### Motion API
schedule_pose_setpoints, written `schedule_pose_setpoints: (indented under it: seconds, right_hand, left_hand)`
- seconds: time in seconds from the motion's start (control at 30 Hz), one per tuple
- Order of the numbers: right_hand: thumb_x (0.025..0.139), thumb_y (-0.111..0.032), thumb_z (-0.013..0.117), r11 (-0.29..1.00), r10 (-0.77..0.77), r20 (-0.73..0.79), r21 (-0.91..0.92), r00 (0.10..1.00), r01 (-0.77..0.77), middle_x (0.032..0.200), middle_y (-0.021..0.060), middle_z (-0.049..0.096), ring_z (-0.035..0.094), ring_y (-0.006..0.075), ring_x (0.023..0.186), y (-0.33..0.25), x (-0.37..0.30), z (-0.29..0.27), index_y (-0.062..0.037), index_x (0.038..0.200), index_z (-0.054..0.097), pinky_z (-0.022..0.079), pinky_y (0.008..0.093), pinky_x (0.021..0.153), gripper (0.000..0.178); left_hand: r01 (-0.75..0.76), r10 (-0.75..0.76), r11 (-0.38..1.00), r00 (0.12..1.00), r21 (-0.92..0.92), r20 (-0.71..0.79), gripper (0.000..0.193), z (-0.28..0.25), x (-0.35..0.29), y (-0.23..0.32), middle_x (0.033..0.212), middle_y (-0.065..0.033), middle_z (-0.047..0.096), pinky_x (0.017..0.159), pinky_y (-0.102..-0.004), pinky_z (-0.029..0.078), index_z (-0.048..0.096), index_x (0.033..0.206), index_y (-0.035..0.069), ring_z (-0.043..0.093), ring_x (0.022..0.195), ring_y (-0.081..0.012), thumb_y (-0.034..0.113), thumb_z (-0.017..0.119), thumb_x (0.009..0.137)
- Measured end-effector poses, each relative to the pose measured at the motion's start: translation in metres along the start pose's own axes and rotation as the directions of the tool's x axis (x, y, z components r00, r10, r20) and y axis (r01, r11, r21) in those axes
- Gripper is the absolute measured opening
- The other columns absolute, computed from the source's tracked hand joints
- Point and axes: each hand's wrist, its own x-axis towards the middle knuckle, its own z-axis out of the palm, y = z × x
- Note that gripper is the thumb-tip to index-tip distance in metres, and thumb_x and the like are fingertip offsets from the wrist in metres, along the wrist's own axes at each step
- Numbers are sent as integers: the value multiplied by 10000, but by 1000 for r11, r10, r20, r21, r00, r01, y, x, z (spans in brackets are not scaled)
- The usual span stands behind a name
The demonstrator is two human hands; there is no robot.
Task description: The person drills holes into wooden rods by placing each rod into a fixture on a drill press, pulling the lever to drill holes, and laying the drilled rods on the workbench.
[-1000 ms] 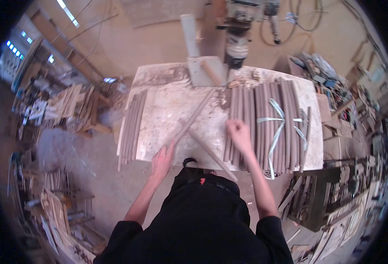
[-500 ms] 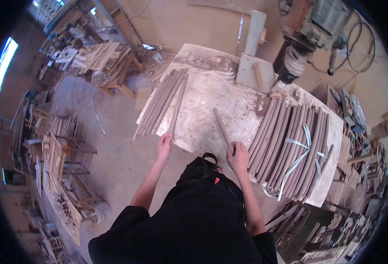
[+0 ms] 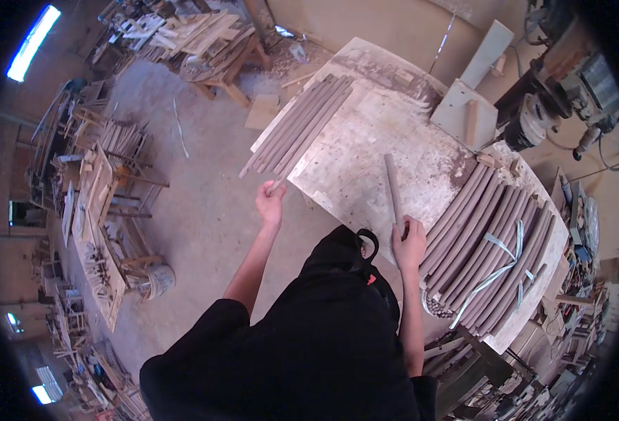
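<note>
My left hand [image 3: 271,203] grips the near end of a round brown wooden rod [image 3: 292,167] that lies against a small stack of like rods [image 3: 299,123] along the left edge of the worktable [image 3: 365,161]. My right hand [image 3: 409,242] holds the near end of another rod [image 3: 392,186], which points away across the pale, dusty tabletop. To the right lies a large pile of the same rods [image 3: 488,242], with pale blue strapping [image 3: 499,263] draped over it.
A drill press [image 3: 555,91] and a pale angled wooden jig [image 3: 474,98] stand at the table's far side. Timber stacks and wooden frames [image 3: 204,38] sit on the dusty floor to the left. Cluttered racks [image 3: 92,210] line the left side.
The view has swung left and down. My left hand has moved out to the small stack at the table's left edge with its rod. My right hand still holds its rod near the front edge.
</note>
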Motion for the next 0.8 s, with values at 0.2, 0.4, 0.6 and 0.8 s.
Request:
schedule_pose_setpoints:
  seconds: [0.2, 0.4, 0.6, 0.8]
  right_hand:
    - [822, -146, 728, 999, 40, -8, 7, 999, -40, 941, 141, 612, 609, 322, 885, -1, -2, 1, -45, 1099, 612, 490, 427, 795, 317]
    - [809, -145, 738, 1000, 10, -5, -8, 1000, -10, 914, 137, 600, 602, 315, 862, 0, -4, 2, -49, 1095, 613, 485, 420, 782, 327]
    - [801, -153, 760, 996, 66, -9, 61, 998, -65, 862, 125, 611, 610, 282, 787, 6, -3, 2, -39, 1060, 647, 501, 398, 725, 304]
    - [840, -185, 763, 906, 194, 68, 371, 979, -206, 785, 99, 610, 590, 186, 673, 12, 6, 7, 9, 1100, 668, 493, 324, 636, 338]
  left_hand:
    - [10, -13, 997, 999, -71, -42, 360, 1, -15, 13, 916, -58, 667, 763, -230, 497, 587, 1151, -33, 621, 800, -115, 49, 751, 841]
    - [-26, 19, 996, 997, -82, -80, 310, 17, -1, 16, 868, -60, 683, 761, -229, 507, 596, 1099, -45, 632, 804, -109, 34, 754, 845]
    - [-64, 58, 993, 996, -95, -65, 268, 26, 6, 14, 804, -50, 666, 702, -231, 501, 602, 1019, -35, 614, 736, -104, 75, 775, 846]
    - [-75, 78, 996, 996, 52, -52, 221, 33, 4, 18, 745, -28, 642, 617, -239, 464, 624, 863, 11, 560, 646, -87, 143, 799, 840]
